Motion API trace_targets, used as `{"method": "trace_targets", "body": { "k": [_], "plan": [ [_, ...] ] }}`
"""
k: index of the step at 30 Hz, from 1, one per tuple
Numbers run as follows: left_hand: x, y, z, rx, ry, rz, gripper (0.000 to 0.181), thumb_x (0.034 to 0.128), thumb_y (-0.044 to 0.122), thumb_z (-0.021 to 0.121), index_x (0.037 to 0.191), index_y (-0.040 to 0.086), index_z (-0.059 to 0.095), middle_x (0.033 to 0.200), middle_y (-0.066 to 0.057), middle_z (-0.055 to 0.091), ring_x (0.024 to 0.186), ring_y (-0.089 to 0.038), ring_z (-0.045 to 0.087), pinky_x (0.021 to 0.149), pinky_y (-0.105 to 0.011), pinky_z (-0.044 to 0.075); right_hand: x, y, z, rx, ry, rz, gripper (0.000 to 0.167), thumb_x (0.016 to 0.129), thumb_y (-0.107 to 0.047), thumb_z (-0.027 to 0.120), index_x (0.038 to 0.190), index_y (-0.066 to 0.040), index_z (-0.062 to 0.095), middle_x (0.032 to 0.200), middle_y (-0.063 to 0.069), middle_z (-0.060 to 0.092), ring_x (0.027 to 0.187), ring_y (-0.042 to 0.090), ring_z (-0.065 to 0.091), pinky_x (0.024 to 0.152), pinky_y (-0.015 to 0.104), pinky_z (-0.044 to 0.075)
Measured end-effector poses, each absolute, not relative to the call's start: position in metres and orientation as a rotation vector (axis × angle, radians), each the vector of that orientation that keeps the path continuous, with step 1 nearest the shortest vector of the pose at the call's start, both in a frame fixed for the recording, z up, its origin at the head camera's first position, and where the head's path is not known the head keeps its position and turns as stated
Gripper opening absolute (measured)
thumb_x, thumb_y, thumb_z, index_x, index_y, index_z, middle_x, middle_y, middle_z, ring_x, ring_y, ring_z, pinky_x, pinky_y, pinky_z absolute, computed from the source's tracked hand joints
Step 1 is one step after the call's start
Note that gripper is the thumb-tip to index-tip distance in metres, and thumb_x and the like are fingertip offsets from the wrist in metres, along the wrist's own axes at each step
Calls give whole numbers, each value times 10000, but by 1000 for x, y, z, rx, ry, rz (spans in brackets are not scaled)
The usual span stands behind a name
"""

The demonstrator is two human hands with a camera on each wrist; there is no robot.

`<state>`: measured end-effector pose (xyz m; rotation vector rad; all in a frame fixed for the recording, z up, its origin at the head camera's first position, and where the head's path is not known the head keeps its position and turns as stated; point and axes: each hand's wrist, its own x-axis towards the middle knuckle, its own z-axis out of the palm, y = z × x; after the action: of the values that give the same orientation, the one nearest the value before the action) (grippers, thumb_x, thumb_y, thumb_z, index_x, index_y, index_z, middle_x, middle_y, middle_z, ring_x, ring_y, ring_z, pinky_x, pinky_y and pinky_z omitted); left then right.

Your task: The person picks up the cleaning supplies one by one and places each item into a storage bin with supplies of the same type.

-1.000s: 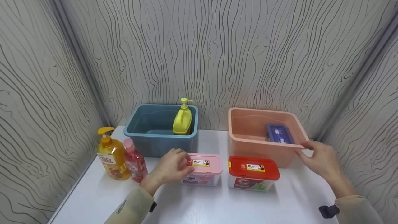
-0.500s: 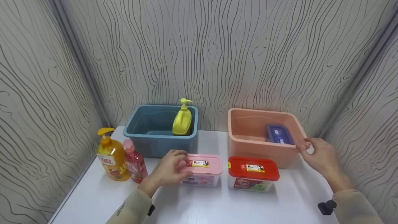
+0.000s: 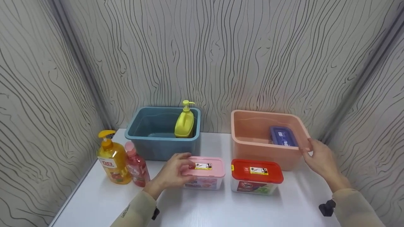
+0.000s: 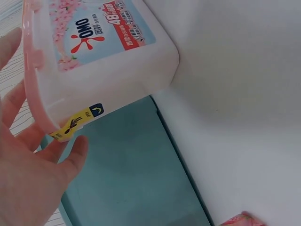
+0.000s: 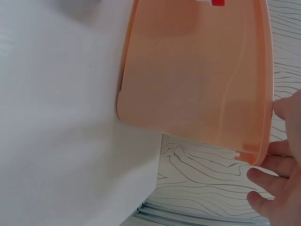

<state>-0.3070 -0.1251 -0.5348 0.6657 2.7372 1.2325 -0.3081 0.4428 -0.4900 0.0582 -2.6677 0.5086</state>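
My left hand (image 3: 173,170) is at the left end of the pink-lidded white box (image 3: 208,168), fingers loosely bent over the lid. In the left wrist view, the thumb of this hand (image 4: 35,160) stands off the box (image 4: 117,75) and the other fingertips are around the lid's end. At the front right corner of the peach bin (image 3: 265,153), my right hand (image 3: 322,160) holds the rim. The right wrist view shows this hand (image 5: 282,174) with its thumb and fingers at the bin's rim (image 5: 267,94). A purple-lidded box (image 3: 283,136) lies inside the bin.
A red-lidded box (image 3: 257,171) stands before the peach bin. The blue bin (image 3: 161,146) at back left holds a yellow pump bottle (image 3: 184,123). Orange (image 3: 113,164) and pink (image 3: 138,168) bottles stand on the left of the white table (image 3: 202,211). Patterned walls enclose the table.
My right hand has shifted slightly left and upward at the bin's corner, its fingers closer on the rim. The left hand has barely moved; boxes and bins stay in place.
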Motion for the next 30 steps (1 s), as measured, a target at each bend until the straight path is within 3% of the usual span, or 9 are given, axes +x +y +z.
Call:
{"method": "trace_targets", "body": {
  "k": [7,11,24,30],
  "plan": [
    [-310,-122,-541,631,2713,1274,422,908,468,932,1313,396,838,1731,54,519,1619,-314,416,1316,-711,390,-312,448,-497,115,-2753,346,640,1174,-254,480,1571,240,392,1578,511,448,1477,702,443,1176,934,310],
    [-313,-122,-544,589,2676,1332,425,902,445,947,1310,392,842,1724,50,527,1605,-300,415,1317,-705,385,-314,452,-498,153,-2798,329,656,1183,-256,408,1587,257,344,1635,519,364,1536,705,366,1189,941,279],
    [-311,-118,-554,548,2661,1359,473,870,555,945,1315,550,787,1759,96,469,1628,-299,373,1343,-722,330,-318,461,-500,175,-2847,324,798,1210,-421,379,1619,258,287,1672,534,288,1578,731,268,1278,868,201],
    [-315,-120,-554,555,2643,1386,495,852,551,963,1315,533,790,1755,56,467,1635,-318,377,1343,-739,321,-320,462,-497,175,-2867,367,808,1212,-435,373,1655,229,249,1706,513,247,1605,716,231,1299,860,160]
  ]
}}
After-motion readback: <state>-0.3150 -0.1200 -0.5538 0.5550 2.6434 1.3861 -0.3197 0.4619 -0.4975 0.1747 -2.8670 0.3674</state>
